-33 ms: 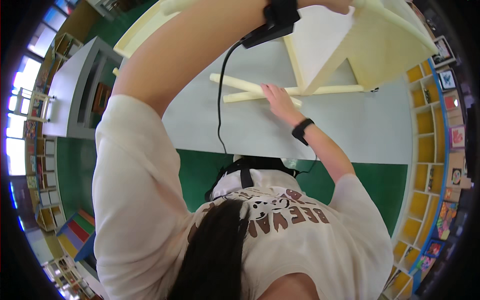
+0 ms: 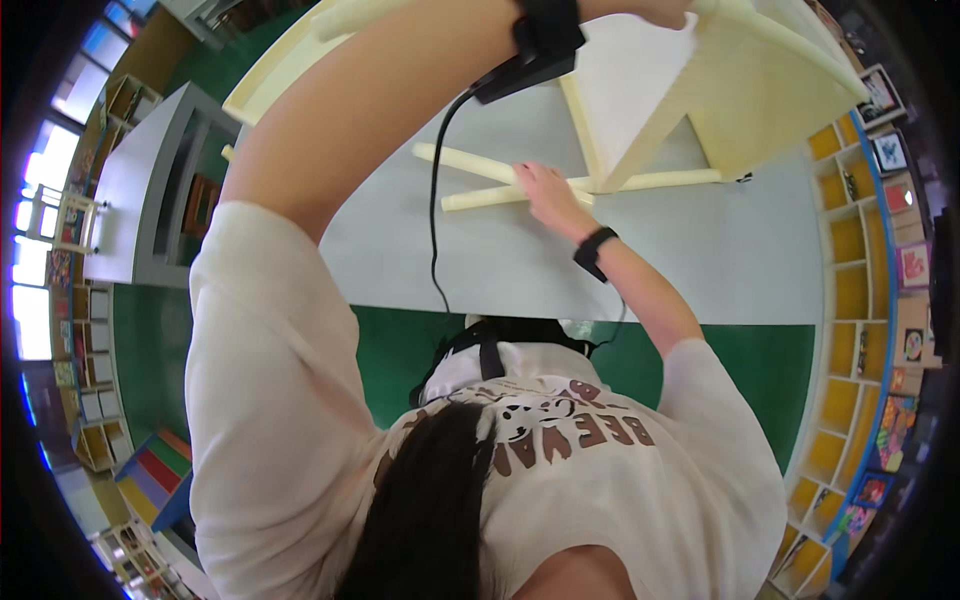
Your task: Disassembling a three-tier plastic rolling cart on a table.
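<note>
My right hand [image 2: 555, 200] is closed over a cream round rod [image 2: 465, 161] on the grey table [image 2: 420, 260]. A second cream rod [image 2: 480, 199] lies crosswise beneath it, and the two splay apart to the left of my fingers. At the upper right stands a cream frame with angled panels [image 2: 760, 90], with a round bar [image 2: 670, 181] along its lower edge. High at the upper edge, my left hand [image 2: 655, 12] is against this frame, its fingers curled and partly cut off. A black band with a cable is on my left wrist.
Another cream panel [image 2: 265, 85] with a raised rim sits beyond my left upper arm. A dark cable [image 2: 436, 210] hangs over the table. A grey cabinet [image 2: 140, 190] stands at left on the green floor. Shelves with yellow backs [image 2: 850, 290] line the right side.
</note>
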Demonstrator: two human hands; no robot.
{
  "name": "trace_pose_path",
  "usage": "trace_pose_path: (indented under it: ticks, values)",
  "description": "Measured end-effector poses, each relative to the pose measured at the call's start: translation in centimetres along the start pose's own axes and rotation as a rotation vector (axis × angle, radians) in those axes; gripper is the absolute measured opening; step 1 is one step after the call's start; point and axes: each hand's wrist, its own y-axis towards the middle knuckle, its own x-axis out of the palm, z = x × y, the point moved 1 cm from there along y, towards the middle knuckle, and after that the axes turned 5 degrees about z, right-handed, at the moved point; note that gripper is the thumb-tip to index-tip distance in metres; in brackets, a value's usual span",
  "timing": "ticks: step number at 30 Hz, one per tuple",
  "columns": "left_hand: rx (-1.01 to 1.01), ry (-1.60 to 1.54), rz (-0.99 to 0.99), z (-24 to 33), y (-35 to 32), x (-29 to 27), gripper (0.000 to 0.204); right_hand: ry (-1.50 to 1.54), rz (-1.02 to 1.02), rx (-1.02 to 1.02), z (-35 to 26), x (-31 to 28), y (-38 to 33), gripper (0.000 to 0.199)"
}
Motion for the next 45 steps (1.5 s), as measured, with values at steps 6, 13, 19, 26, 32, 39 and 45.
trace_pose_path:
  ticks: [6, 13, 19, 26, 32, 39, 45]
  values:
    - [-0.054, 0.012, -0.021, 0.2, -1.1, -1.1, 0.018, -0.153, -0.087, -0.021, 2.7, 1.9, 5.3, 0.045]
    - [-0.135, 0.133, -0.206, 0.9, -0.3, -1.8, 0.031, -0.131, -0.336, 0.093, 6.6, 3.1, 4.6, 0.044]
    - [-0.151, 0.086, -0.213, 0.7, -0.1, -1.8, 0.035, -0.029, -0.364, 0.131, 6.8, 3.0, 4.4, 0.042]
    - [-0.209, 0.092, -0.249, 1.0, -0.2, -2.1, 0.041, -0.134, 0.423, -0.435, -2.4, -9.8, 2.0, 0.02]
    - [-0.132, -0.011, -0.111, 0.6, 0.2, -1.7, 0.041, -0.613, 1.146, -0.03, -6.4, -28.9, 1.8, 0.068]
    - [-0.119, 0.123, -0.148, 1.8, 0.5, -1.2, 0.036, -0.583, 0.915, 0.08, -2.4, -30.0, 6.7, 0.053]
    - [-0.049, 0.192, -0.081, 0.9, 0.1, -0.8, 0.038, -0.613, 0.944, 0.098, -2.3, -29.6, 7.3, 0.047]
